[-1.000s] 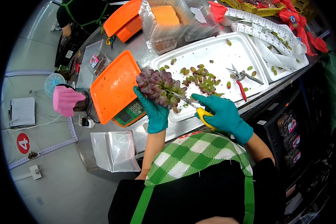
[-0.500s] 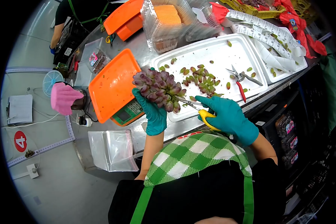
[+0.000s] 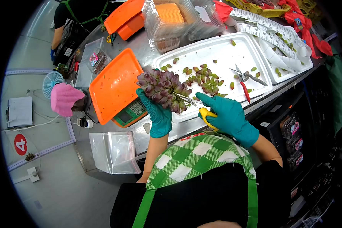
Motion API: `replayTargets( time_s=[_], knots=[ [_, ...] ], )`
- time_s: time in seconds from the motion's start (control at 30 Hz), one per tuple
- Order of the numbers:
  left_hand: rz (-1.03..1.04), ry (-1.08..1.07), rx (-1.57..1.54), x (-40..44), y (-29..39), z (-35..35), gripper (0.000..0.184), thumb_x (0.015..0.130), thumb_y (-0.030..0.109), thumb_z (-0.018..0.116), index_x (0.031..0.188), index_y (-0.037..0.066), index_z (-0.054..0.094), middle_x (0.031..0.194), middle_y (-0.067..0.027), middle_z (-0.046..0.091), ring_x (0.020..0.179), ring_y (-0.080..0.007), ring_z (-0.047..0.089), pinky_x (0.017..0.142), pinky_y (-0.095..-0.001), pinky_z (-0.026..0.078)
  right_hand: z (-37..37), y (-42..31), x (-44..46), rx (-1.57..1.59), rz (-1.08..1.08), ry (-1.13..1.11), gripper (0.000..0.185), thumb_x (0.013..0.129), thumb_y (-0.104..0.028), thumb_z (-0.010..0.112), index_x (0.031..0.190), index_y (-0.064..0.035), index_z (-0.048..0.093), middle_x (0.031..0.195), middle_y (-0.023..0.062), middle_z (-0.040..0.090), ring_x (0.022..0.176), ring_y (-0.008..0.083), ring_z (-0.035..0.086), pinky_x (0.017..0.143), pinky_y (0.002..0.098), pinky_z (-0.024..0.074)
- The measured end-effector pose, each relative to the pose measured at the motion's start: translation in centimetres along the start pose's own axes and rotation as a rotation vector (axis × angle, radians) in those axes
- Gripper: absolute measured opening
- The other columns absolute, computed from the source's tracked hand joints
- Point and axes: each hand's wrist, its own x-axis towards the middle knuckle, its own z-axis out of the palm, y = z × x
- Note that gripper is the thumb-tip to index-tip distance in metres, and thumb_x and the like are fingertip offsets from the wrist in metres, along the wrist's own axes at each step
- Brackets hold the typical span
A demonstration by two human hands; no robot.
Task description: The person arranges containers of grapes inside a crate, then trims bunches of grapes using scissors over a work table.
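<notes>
In my gloved left hand I hold up a bunch of purple grapes, fingers wrapped beneath it. My gloved right hand grips yellow-handled scissors, whose blades reach into the lower right side of the bunch; the tips are partly hidden among the grapes. Behind them lies a white tray with loose green and reddish grapes scattered in it. Red-handled pruning shears rest in the same tray, to the right of the loose grapes.
An orange-topped scale stands left of the bunch. Plastic bags lie at the near left table edge. Clear clamshell boxes are stacked at the back. Label strips cover a second tray at right. Another person's arm shows at top left.
The grape bunch and my left hand have shifted slightly right. My right hand has moved a little left and down, and its index finger is closer to the bunch.
</notes>
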Motion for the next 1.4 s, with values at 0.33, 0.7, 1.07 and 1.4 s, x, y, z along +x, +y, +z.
replayTargets(
  time_s=[0.33, 0.7, 1.07, 1.4],
  knots=[
    [0.015, 0.01, -0.013, 0.0, -0.3, 0.0, 0.064, 0.08, 0.056, 0.048, 0.127, 0.014, 0.036, 0.126, -0.005, 0.042, 0.115, -0.0222, 0.042, 0.098, -0.0388, 0.036, 0.1, -0.2, -0.3, -0.001, 0.031, 0.037, 0.052, 0.074, -0.027, 0.065, 0.121, -0.0161, 0.049, 0.065, 0.0051, 0.049, 0.055, 0.0195, 0.052, 0.048, 0.0314, 0.0407],
    [-0.007, 0.009, -0.052, -0.2, -0.8, -0.5, 0.062, 0.08, 0.055, 0.047, 0.126, 0.015, 0.038, 0.125, -0.0052, 0.042, 0.114, -0.0227, 0.043, 0.097, -0.0402, 0.036, 0.6, -0.3, -0.3, 0.121, 0.052, 0.003, 0.05, 0.073, -0.029, 0.065, 0.119, -0.0139, 0.05, 0.067, 0.0054, 0.051, 0.055, 0.0201, 0.052, 0.048, 0.0324, 0.0416],
    [0.018, -0.01, -0.005, -0.3, -1.0, -0.8, 0.063, 0.08, 0.056, 0.048, 0.126, 0.014, 0.037, 0.125, -0.0052, 0.043, 0.113, -0.021, 0.044, 0.095, -0.0372, 0.039, 0.8, -0.1, -0.5, 0.036, 0.082, -0.041, 0.046, 0.075, -0.033, 0.062, 0.117, -0.0169, 0.053, 0.069, 0.0038, 0.056, 0.054, 0.0194, 0.054, 0.046, 0.0317, 0.0413],
    [-0.093, -0.022, -0.164, 0.1, -0.9, -1.1, 0.059, 0.081, 0.057, 0.043, 0.124, 0.016, 0.039, 0.125, -0.0048, 0.043, 0.114, -0.0236, 0.042, 0.096, -0.0414, 0.037, 0.8, 0.3, -0.6, 0.333, 0.182, 0.116, 0.047, 0.073, -0.023, 0.065, 0.118, -0.019, 0.053, 0.067, 0.006, 0.057, 0.055, 0.0184, 0.057, 0.049, 0.0288, 0.0438]
  ],
)
